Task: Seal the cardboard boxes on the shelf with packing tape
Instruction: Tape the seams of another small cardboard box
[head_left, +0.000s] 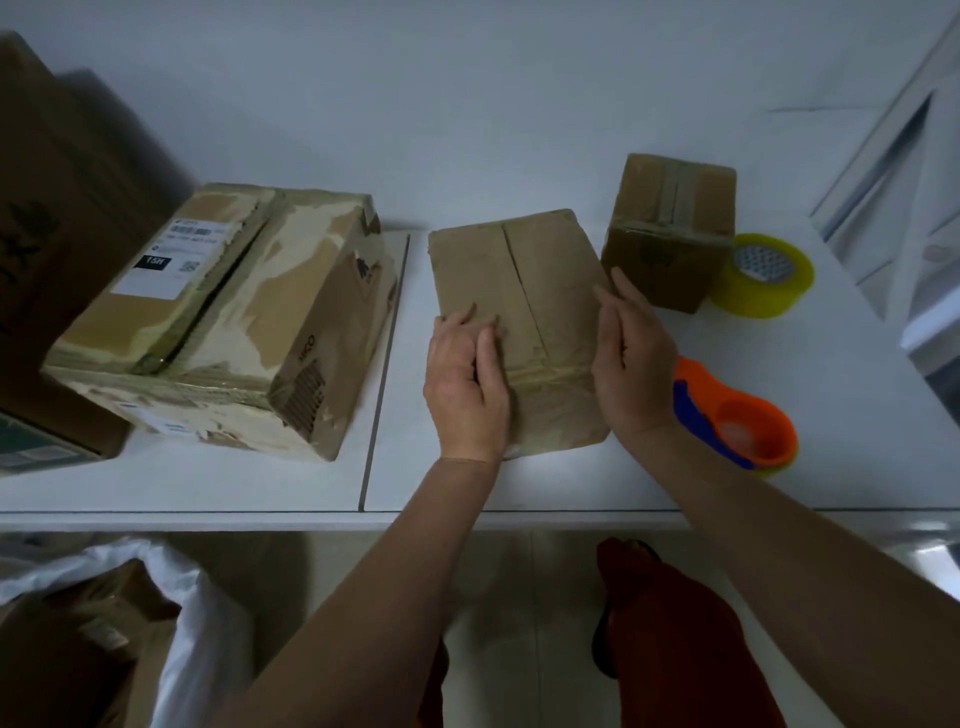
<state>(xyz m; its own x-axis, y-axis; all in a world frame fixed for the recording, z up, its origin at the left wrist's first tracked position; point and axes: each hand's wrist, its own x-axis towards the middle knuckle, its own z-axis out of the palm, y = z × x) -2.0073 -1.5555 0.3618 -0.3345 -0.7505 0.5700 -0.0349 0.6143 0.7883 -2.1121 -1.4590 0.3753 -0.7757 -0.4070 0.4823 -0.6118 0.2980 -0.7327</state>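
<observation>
Nearest, at six o'clock below the shelf edge, both bare forearms reach up and forward from the bottom of the view. At seven o'clock down there sits a crumpled white bag (171, 613) with brown cardboard inside it.

On the white shelf (519, 493) the left hand (465, 384) lies palm down on the near left part of the middle box (524, 312), fingers loosely bent and pressing the top, clasping nothing. The right hand (628, 364) stands on edge against the box's right side, fingers straight and together, pointing to twelve o'clock, flat against the cardboard. This box is soft, creased brown card, with a centre seam running away from the viewer and a glossy band of clear tape across it near the hands.

At four o'clock of that box, just beside the right wrist, lies an orange and blue plastic tape dispenser (737, 415), rounded and smooth.

At nine o'clock, well apart, rests a large box (223, 317), its surface torn and peeling, with a white shipping label and an open gap along its top seam.

Farther, at one o'clock, a small box (670, 228) stands, taped along its top. Touching its right side is a yellowish translucent tape roll (761, 275). At ten o'clock a tall brown carton (47, 208) fills the corner.
</observation>
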